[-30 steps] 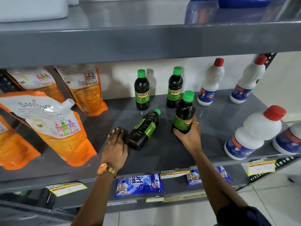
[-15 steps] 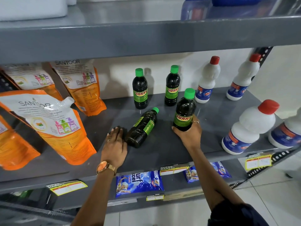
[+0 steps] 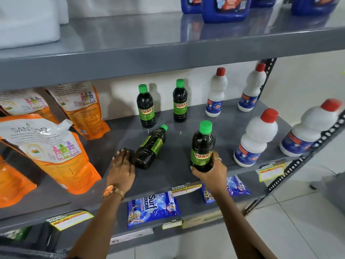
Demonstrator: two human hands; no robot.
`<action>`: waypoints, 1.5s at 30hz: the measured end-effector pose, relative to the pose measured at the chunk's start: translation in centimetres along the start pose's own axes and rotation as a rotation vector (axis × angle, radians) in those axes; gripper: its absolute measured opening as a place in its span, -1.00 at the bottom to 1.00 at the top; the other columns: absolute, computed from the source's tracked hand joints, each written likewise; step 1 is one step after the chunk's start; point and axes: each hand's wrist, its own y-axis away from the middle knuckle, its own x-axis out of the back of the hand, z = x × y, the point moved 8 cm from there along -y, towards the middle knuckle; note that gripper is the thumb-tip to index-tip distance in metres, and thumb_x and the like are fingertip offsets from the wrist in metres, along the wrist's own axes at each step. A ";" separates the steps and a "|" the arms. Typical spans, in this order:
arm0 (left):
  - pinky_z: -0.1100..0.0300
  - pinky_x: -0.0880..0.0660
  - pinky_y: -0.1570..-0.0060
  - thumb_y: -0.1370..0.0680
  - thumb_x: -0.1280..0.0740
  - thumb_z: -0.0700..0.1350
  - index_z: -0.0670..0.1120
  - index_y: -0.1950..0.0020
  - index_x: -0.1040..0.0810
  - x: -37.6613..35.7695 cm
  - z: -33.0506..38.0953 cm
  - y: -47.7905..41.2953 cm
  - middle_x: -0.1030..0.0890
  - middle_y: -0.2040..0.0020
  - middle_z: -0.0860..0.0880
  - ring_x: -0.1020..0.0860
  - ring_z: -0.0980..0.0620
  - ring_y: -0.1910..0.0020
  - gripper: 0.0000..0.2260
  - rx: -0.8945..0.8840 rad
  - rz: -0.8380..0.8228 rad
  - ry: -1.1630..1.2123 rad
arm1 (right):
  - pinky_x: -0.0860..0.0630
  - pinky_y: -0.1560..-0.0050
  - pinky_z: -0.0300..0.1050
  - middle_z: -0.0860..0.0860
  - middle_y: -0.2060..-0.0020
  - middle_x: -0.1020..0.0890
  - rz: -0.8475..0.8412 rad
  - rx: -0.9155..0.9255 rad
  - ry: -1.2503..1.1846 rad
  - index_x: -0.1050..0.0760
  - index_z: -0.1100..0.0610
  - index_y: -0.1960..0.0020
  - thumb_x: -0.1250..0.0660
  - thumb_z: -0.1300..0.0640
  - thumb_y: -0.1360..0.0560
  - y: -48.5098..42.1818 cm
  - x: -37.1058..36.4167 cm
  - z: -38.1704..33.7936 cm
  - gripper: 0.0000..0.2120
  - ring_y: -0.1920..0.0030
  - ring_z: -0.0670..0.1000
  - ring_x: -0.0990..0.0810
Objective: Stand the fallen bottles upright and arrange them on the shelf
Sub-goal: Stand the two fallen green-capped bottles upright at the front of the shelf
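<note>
Since a second ago the upright bottle [image 3: 202, 146] has come forward toward the front edge of the grey shelf [image 3: 168, 176], right hand [image 3: 211, 170] wrapped round its base, fingers clenched on it. Left of that bottle, the left hand [image 3: 121, 170] lies flat on the shelf, fingers released, fingertips touching the base of the fallen bottle [image 3: 150, 147], which lies tilted with its green cap pointing back and right. Bare shelf separates the fallen bottle from the held one. Right of the held bottle stands a white bottle [image 3: 255, 137], near the edge. Behind, two green-capped bottles [image 3: 145, 106] stand by the back wall.
</note>
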 end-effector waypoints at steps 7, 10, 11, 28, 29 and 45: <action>0.01 0.04 -0.46 -0.54 -0.08 -0.10 -0.22 -0.44 -0.20 -0.2 -0.1 0.0 -0.22 -0.47 -0.25 -0.12 -0.16 -0.47 -0.52 -0.006 -0.024 -0.025 | -0.60 -0.01 0.02 -0.03 0.05 -0.67 -0.015 0.055 -0.049 -0.46 0.01 -0.16 -0.57 0.05 -0.19 1.8 1.0 0.0 -0.42 0.03 -0.02 -0.64; 0.00 0.04 -0.47 -0.56 -0.15 -0.15 -0.21 -0.45 -0.18 -0.5 -0.4 -0.1 -0.20 -0.48 -0.24 -0.09 -0.15 -0.48 -0.54 -0.006 -0.033 -0.023 | -0.60 0.01 0.00 -0.10 0.08 -0.64 -0.033 0.081 -0.041 -0.42 -0.08 -0.10 -0.56 0.07 -0.21 2.1 1.1 -0.4 -0.47 0.05 -0.07 -0.63; 0.01 0.05 -0.47 -0.56 -0.15 -0.15 -0.21 -0.45 -0.18 -0.5 -0.5 -0.1 -0.19 -0.48 -0.23 -0.08 -0.14 -0.48 -0.54 -0.002 -0.032 -0.017 | -0.60 0.01 0.00 -0.11 0.08 -0.64 -0.039 0.090 -0.045 -0.42 -0.09 -0.10 -0.56 0.07 -0.21 2.1 1.0 -0.5 -0.48 0.05 -0.08 -0.63; 0.08 0.10 -0.46 -0.62 -0.02 -0.09 -0.14 -0.48 -0.04 -0.5 -1.0 0.2 -0.05 -0.52 -0.15 0.02 -0.08 -0.50 -0.55 -0.105 -0.127 -0.014 | -0.50 0.04 -0.15 -0.05 0.10 -0.57 0.307 0.152 -0.173 -0.43 -0.13 0.03 -0.32 -0.15 -0.47 12.6 -0.6 -3.0 -0.85 0.06 0.02 -0.55; 0.07 0.09 -0.46 -0.62 0.00 -0.06 -0.16 -0.48 -0.04 -0.3 -1.0 0.3 -0.05 -0.51 -0.16 0.01 -0.10 -0.50 -0.55 -0.123 -0.121 -0.019 | -0.48 0.07 -0.13 -0.10 0.13 -0.56 0.178 0.199 -0.129 -0.45 -0.11 0.06 -0.30 -0.15 -0.49 13.5 -2.8 -5.1 -0.87 0.07 -0.05 -0.52; -0.15 -0.17 -0.36 -0.55 0.01 -0.06 -0.25 -0.35 -0.34 -0.4 -1.2 0.4 -0.41 -0.36 -0.25 -0.33 -0.21 -0.38 -0.55 -0.128 -0.070 -0.111 | -0.55 0.15 -0.06 0.06 0.20 -0.67 -0.088 -0.271 -0.063 -0.59 0.14 0.08 -0.40 -0.34 -0.26 -3.3 -14.2 -7.9 -0.44 0.13 0.10 -0.65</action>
